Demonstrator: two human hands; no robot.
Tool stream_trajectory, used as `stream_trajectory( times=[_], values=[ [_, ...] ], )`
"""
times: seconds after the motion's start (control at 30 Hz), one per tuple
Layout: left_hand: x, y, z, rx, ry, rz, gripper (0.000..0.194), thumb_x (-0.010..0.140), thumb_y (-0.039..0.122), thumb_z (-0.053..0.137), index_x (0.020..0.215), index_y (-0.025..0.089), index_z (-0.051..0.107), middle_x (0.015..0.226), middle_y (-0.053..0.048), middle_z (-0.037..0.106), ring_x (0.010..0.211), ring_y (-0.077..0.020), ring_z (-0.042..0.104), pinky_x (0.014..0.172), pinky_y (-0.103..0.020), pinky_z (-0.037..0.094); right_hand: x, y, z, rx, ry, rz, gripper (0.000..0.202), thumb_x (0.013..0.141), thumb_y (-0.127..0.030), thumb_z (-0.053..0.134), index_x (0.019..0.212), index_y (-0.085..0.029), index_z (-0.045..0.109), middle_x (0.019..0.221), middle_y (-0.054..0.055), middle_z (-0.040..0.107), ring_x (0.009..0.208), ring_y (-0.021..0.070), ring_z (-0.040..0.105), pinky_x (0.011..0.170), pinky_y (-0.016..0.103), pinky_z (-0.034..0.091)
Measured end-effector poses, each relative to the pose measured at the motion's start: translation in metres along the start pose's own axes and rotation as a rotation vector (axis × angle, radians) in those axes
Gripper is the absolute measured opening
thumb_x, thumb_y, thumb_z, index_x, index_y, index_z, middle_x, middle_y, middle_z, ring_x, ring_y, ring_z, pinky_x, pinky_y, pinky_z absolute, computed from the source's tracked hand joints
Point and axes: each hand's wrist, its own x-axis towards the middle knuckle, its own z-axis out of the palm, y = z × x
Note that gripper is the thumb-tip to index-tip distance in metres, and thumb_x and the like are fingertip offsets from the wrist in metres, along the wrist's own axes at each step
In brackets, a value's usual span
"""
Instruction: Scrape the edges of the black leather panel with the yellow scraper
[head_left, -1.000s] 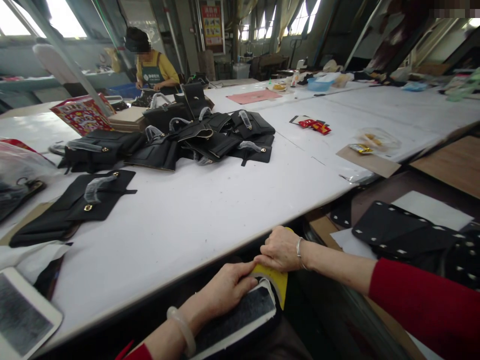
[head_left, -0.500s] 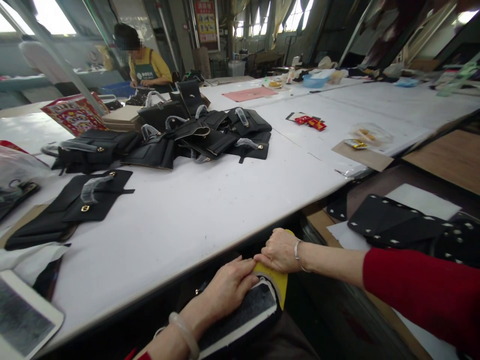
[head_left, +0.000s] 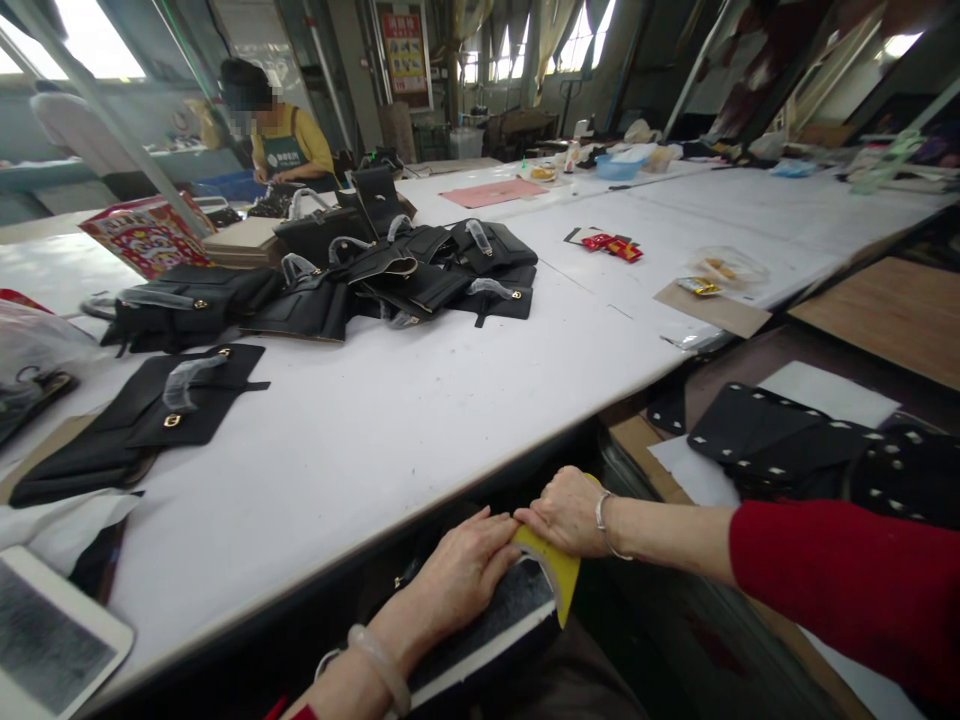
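Note:
Below the near edge of the white table [head_left: 420, 420], my left hand [head_left: 465, 570] presses flat on a black bag panel [head_left: 495, 625] with a pale edge, lying in my lap. My right hand [head_left: 566, 512] grips a yellow scraper-like card [head_left: 559, 565] at the panel's far end. Fingertips of both hands meet over the yellow card. A pale bangle sits on my left wrist, a thin bracelet on my right, and my right sleeve is red.
A pile of black handbags [head_left: 390, 270] lies mid-table, a flat black flap piece [head_left: 172, 405] nearer left. A tablet [head_left: 45, 640] sits at the near left. Black studded panels [head_left: 780, 440] lie on the lower bench, right. A person in yellow [head_left: 281, 140] works at the far end.
Both hands stay on the panel and yellow card; they sit slightly lower in view and the left fingers have spread a little as my head shifted.

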Motion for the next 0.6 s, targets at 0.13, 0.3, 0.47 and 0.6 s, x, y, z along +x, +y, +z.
stream_trajectory(
  times=[0.13,0.3,0.47,0.6],
  values=[
    [-0.001,0.001,0.0,0.013,-0.006,0.001,0.031,0.1,0.035,0.035,0.109,0.024,0.063,0.111,-0.003,0.069,0.107,-0.0193,0.063,0.119,-0.039,0.025,-0.004,-0.007,0.008,0.02,0.011,0.06,0.065,0.103,-0.04,0.018,0.081,-0.017,0.075,0.079,0.014,0.075,0.075,0.0286,0.072,0.063,0.034,0.043],
    [-0.002,0.001,0.001,0.014,-0.009,0.007,0.033,0.1,0.036,0.034,0.109,0.023,0.063,0.106,-0.003,0.069,0.103,-0.0187,0.063,0.119,-0.038,0.023,-0.01,-0.018,0.013,0.046,0.021,0.143,0.065,0.103,-0.039,0.018,0.081,-0.018,0.075,0.078,0.014,0.075,0.074,0.0297,0.072,0.063,0.035,0.045],
    [-0.002,0.001,0.0,-0.084,-0.005,-0.053,0.031,0.097,0.04,0.038,0.095,0.023,0.065,0.087,0.0,0.066,0.088,-0.0182,0.061,0.117,-0.041,0.022,-0.018,-0.033,0.012,0.072,0.027,0.245,0.065,0.103,-0.037,0.018,0.081,-0.016,0.076,0.08,0.015,0.075,0.077,0.0292,0.073,0.064,0.034,0.047],
    [-0.001,-0.003,-0.002,-0.159,-0.014,-0.144,0.046,0.096,0.048,0.036,0.075,0.018,0.065,0.065,0.004,0.053,0.064,-0.0135,0.048,0.098,-0.035,0.041,-0.023,-0.044,0.015,0.089,0.037,0.294,0.066,0.103,-0.038,0.017,0.082,-0.016,0.075,0.08,0.015,0.075,0.076,0.0286,0.073,0.066,0.034,0.049]
  ],
)
